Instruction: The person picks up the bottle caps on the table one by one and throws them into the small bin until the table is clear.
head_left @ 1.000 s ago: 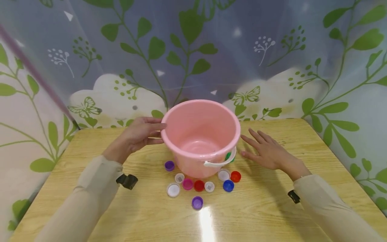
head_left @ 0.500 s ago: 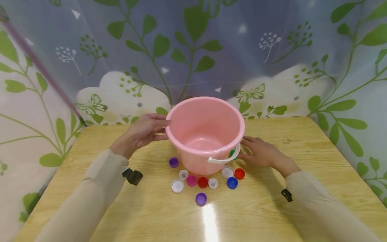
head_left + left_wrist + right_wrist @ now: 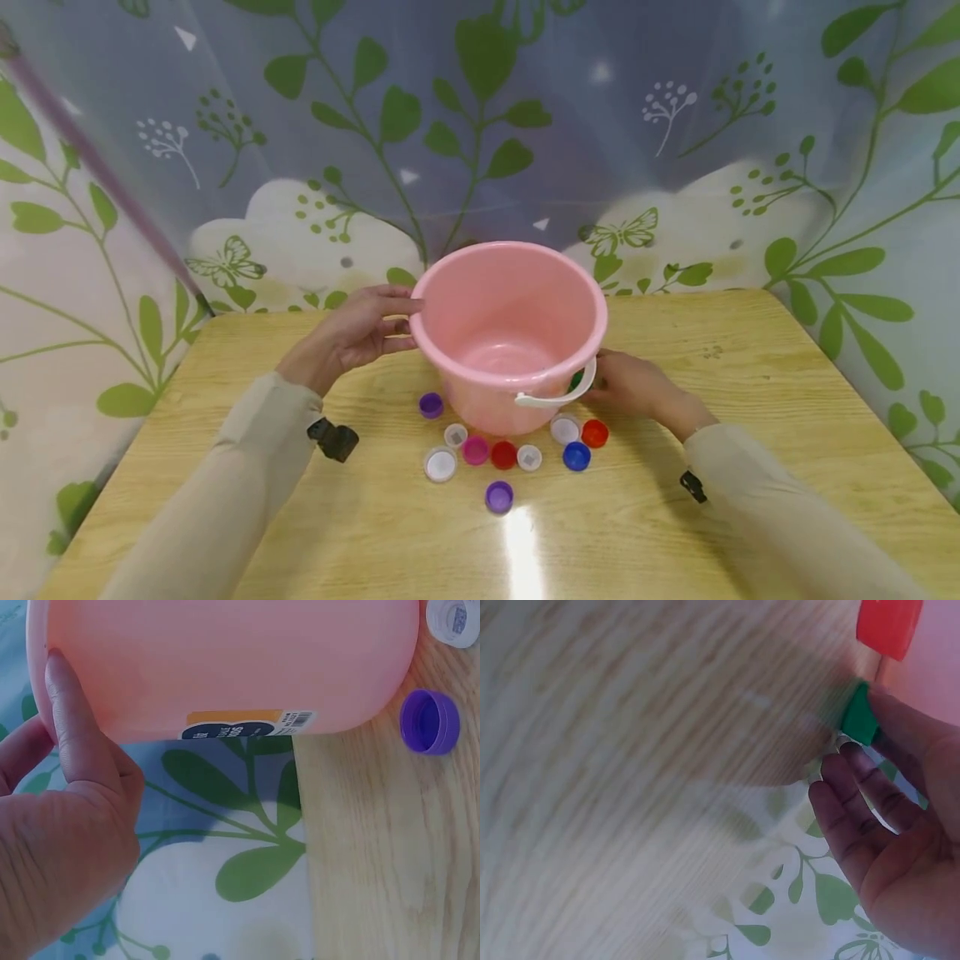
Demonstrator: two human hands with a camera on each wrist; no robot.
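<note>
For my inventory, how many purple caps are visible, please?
2: one purple cap just left of the pink bucket, another purple cap in front of the bucket. More may hide behind it.

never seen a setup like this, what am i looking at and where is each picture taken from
There's no robot here, just a person's left hand and right hand at work. The wide view comes from a camera worn on the head; the two close-ups come from one on each wrist. On the wood-grain table is a pink bucket, with small caps near its base in purple, white, pink, red and blue. The left hand touches the bucket at its rim, while the right hand appears to pinch a green cap beside the bucket.
</note>
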